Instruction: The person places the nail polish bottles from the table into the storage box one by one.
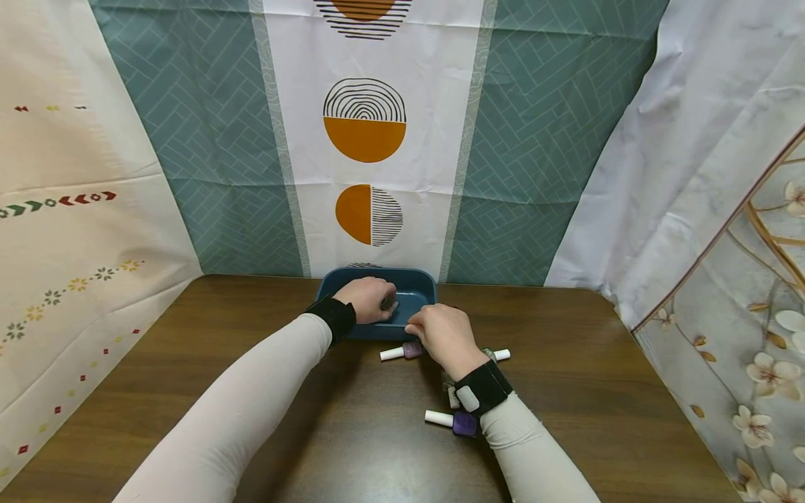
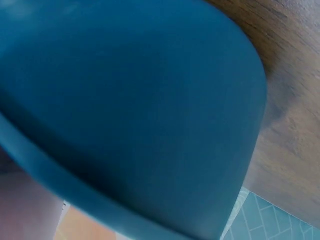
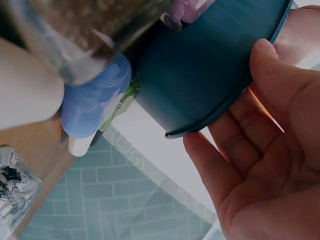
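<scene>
A blue tray (image 1: pixel 420 281) stands at the back of the table. My left hand (image 1: pixel 371 299) is inside it with curled fingers, holding a small dark thing (image 1: pixel 387 302) that is mostly hidden. In the left wrist view the tray's outer wall (image 2: pixel 150 115) covers most of that hand's work. At the tray's front right, my right hand (image 1: pixel 444 337) grips the rim (image 3: pixel 215 120), with the thumb on the near side and fingers beyond. A mauve nail polish bottle (image 1: pixel 412 350) with a white cap lies just in front of the tray.
A purple nail polish bottle (image 1: pixel 464 424) lies nearer on the wooden table (image 1: pixel 352 433). Other bottles are partly hidden under the right wrist, one with a white cap (image 1: pixel 502 355). Brown glitter (image 3: pixel 100 25) and blue bottles (image 3: pixel 97 102) appear in the right wrist view. Curtains (image 1: pixel 528 140) hang behind.
</scene>
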Available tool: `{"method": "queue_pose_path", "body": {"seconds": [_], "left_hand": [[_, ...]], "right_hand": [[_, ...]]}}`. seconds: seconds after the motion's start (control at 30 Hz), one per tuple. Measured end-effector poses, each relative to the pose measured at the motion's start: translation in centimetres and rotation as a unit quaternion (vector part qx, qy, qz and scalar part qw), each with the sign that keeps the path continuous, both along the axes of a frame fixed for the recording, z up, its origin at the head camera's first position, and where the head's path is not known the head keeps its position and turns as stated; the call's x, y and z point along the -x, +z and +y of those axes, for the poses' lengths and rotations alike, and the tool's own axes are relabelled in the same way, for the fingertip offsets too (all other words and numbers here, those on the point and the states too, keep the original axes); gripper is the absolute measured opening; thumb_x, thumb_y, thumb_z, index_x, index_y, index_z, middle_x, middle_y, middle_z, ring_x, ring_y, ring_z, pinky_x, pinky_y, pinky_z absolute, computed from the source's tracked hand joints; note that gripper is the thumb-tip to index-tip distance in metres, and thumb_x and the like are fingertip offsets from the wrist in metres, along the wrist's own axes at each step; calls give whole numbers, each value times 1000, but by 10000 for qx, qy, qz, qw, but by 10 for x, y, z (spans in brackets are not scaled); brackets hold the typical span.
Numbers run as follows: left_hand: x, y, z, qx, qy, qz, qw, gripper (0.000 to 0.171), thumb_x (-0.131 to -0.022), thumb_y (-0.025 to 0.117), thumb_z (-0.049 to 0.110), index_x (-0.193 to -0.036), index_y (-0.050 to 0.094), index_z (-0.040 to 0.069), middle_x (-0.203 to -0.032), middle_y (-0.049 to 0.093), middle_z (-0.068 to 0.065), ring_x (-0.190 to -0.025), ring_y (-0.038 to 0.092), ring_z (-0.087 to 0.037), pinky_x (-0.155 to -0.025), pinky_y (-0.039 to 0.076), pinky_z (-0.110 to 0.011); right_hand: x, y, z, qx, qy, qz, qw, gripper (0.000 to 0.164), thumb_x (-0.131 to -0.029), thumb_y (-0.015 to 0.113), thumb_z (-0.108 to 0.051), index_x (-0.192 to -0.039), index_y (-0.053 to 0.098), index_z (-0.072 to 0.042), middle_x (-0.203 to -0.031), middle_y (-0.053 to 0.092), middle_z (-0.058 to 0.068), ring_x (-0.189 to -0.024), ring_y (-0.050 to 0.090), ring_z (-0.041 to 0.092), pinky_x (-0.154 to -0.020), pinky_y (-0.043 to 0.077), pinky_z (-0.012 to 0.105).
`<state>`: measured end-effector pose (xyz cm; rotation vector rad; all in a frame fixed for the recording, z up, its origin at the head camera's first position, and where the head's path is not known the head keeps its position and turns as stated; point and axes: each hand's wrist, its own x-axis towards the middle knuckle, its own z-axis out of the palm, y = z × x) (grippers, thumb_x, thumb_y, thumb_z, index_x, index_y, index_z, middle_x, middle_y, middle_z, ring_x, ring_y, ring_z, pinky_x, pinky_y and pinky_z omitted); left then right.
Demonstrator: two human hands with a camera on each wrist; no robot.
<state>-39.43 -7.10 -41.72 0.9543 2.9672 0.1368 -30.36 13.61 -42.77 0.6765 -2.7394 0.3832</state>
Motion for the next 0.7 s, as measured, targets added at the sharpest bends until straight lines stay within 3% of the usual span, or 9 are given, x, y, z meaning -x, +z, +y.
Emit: {"method": "queue_pose_path", "body": {"seconds": [0.27,0.7], "left_hand": [[4,-5,-2,85,36,-69,9999,17,-99,85,21,-107,74,11,-89,67,0,-89,62,-24,-85,57,-42],[3,-2,1,324,37,-217,9992,20,-97,87,18,-113,77,10,-95,75,-1,-94,68,-25,-95,57,-44]], "right_hand": [[-1,0,0,3,-22,10,10000,9,-100,83,-29,-103,90,-24,-94,79,-2,-89,73,20,-73,60,40],[-1,0,0,-23,2,31,10000,10,-100,83,-30,-103,90,-24,-90,77,-3,-86,72,19,-72,59,39]]}}
